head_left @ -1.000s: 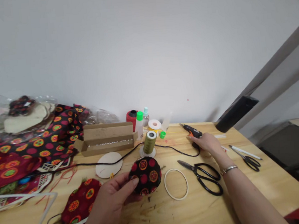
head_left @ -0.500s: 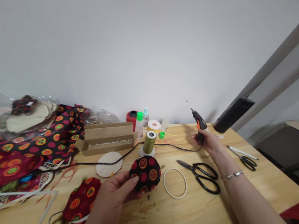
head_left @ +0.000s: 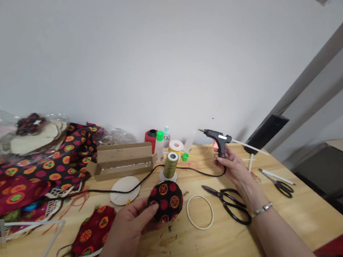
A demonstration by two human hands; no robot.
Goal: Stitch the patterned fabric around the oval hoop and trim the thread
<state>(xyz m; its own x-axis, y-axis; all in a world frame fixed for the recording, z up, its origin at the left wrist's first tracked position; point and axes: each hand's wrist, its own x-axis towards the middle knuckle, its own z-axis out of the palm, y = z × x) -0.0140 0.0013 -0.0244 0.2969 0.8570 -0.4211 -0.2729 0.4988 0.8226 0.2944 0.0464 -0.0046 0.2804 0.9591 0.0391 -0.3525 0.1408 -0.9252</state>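
Observation:
Between its thumb and fingers, my left hand pinches a round fabric-covered disc, black with red and orange flower prints. My right hand is closed round the handle of a black hot glue gun. Its nozzle points left, and a long white glue stick sticks out of its back. Below the gun lie large black-handled scissors. A thin pale ring rests on the table, between the disc and these scissors. Just behind the disc stands an olive thread spool.
An open cardboard box stands near the wall, beside a green-capped bottle. The gun's black cable crosses the table over a pale disc. Patterned fabric fills the left; smaller scissors lie right.
My right hand has turned the glue gun so its nozzle now points left and its side and glue stick show. My left hand keeps the fabric disc in nearly the same place.

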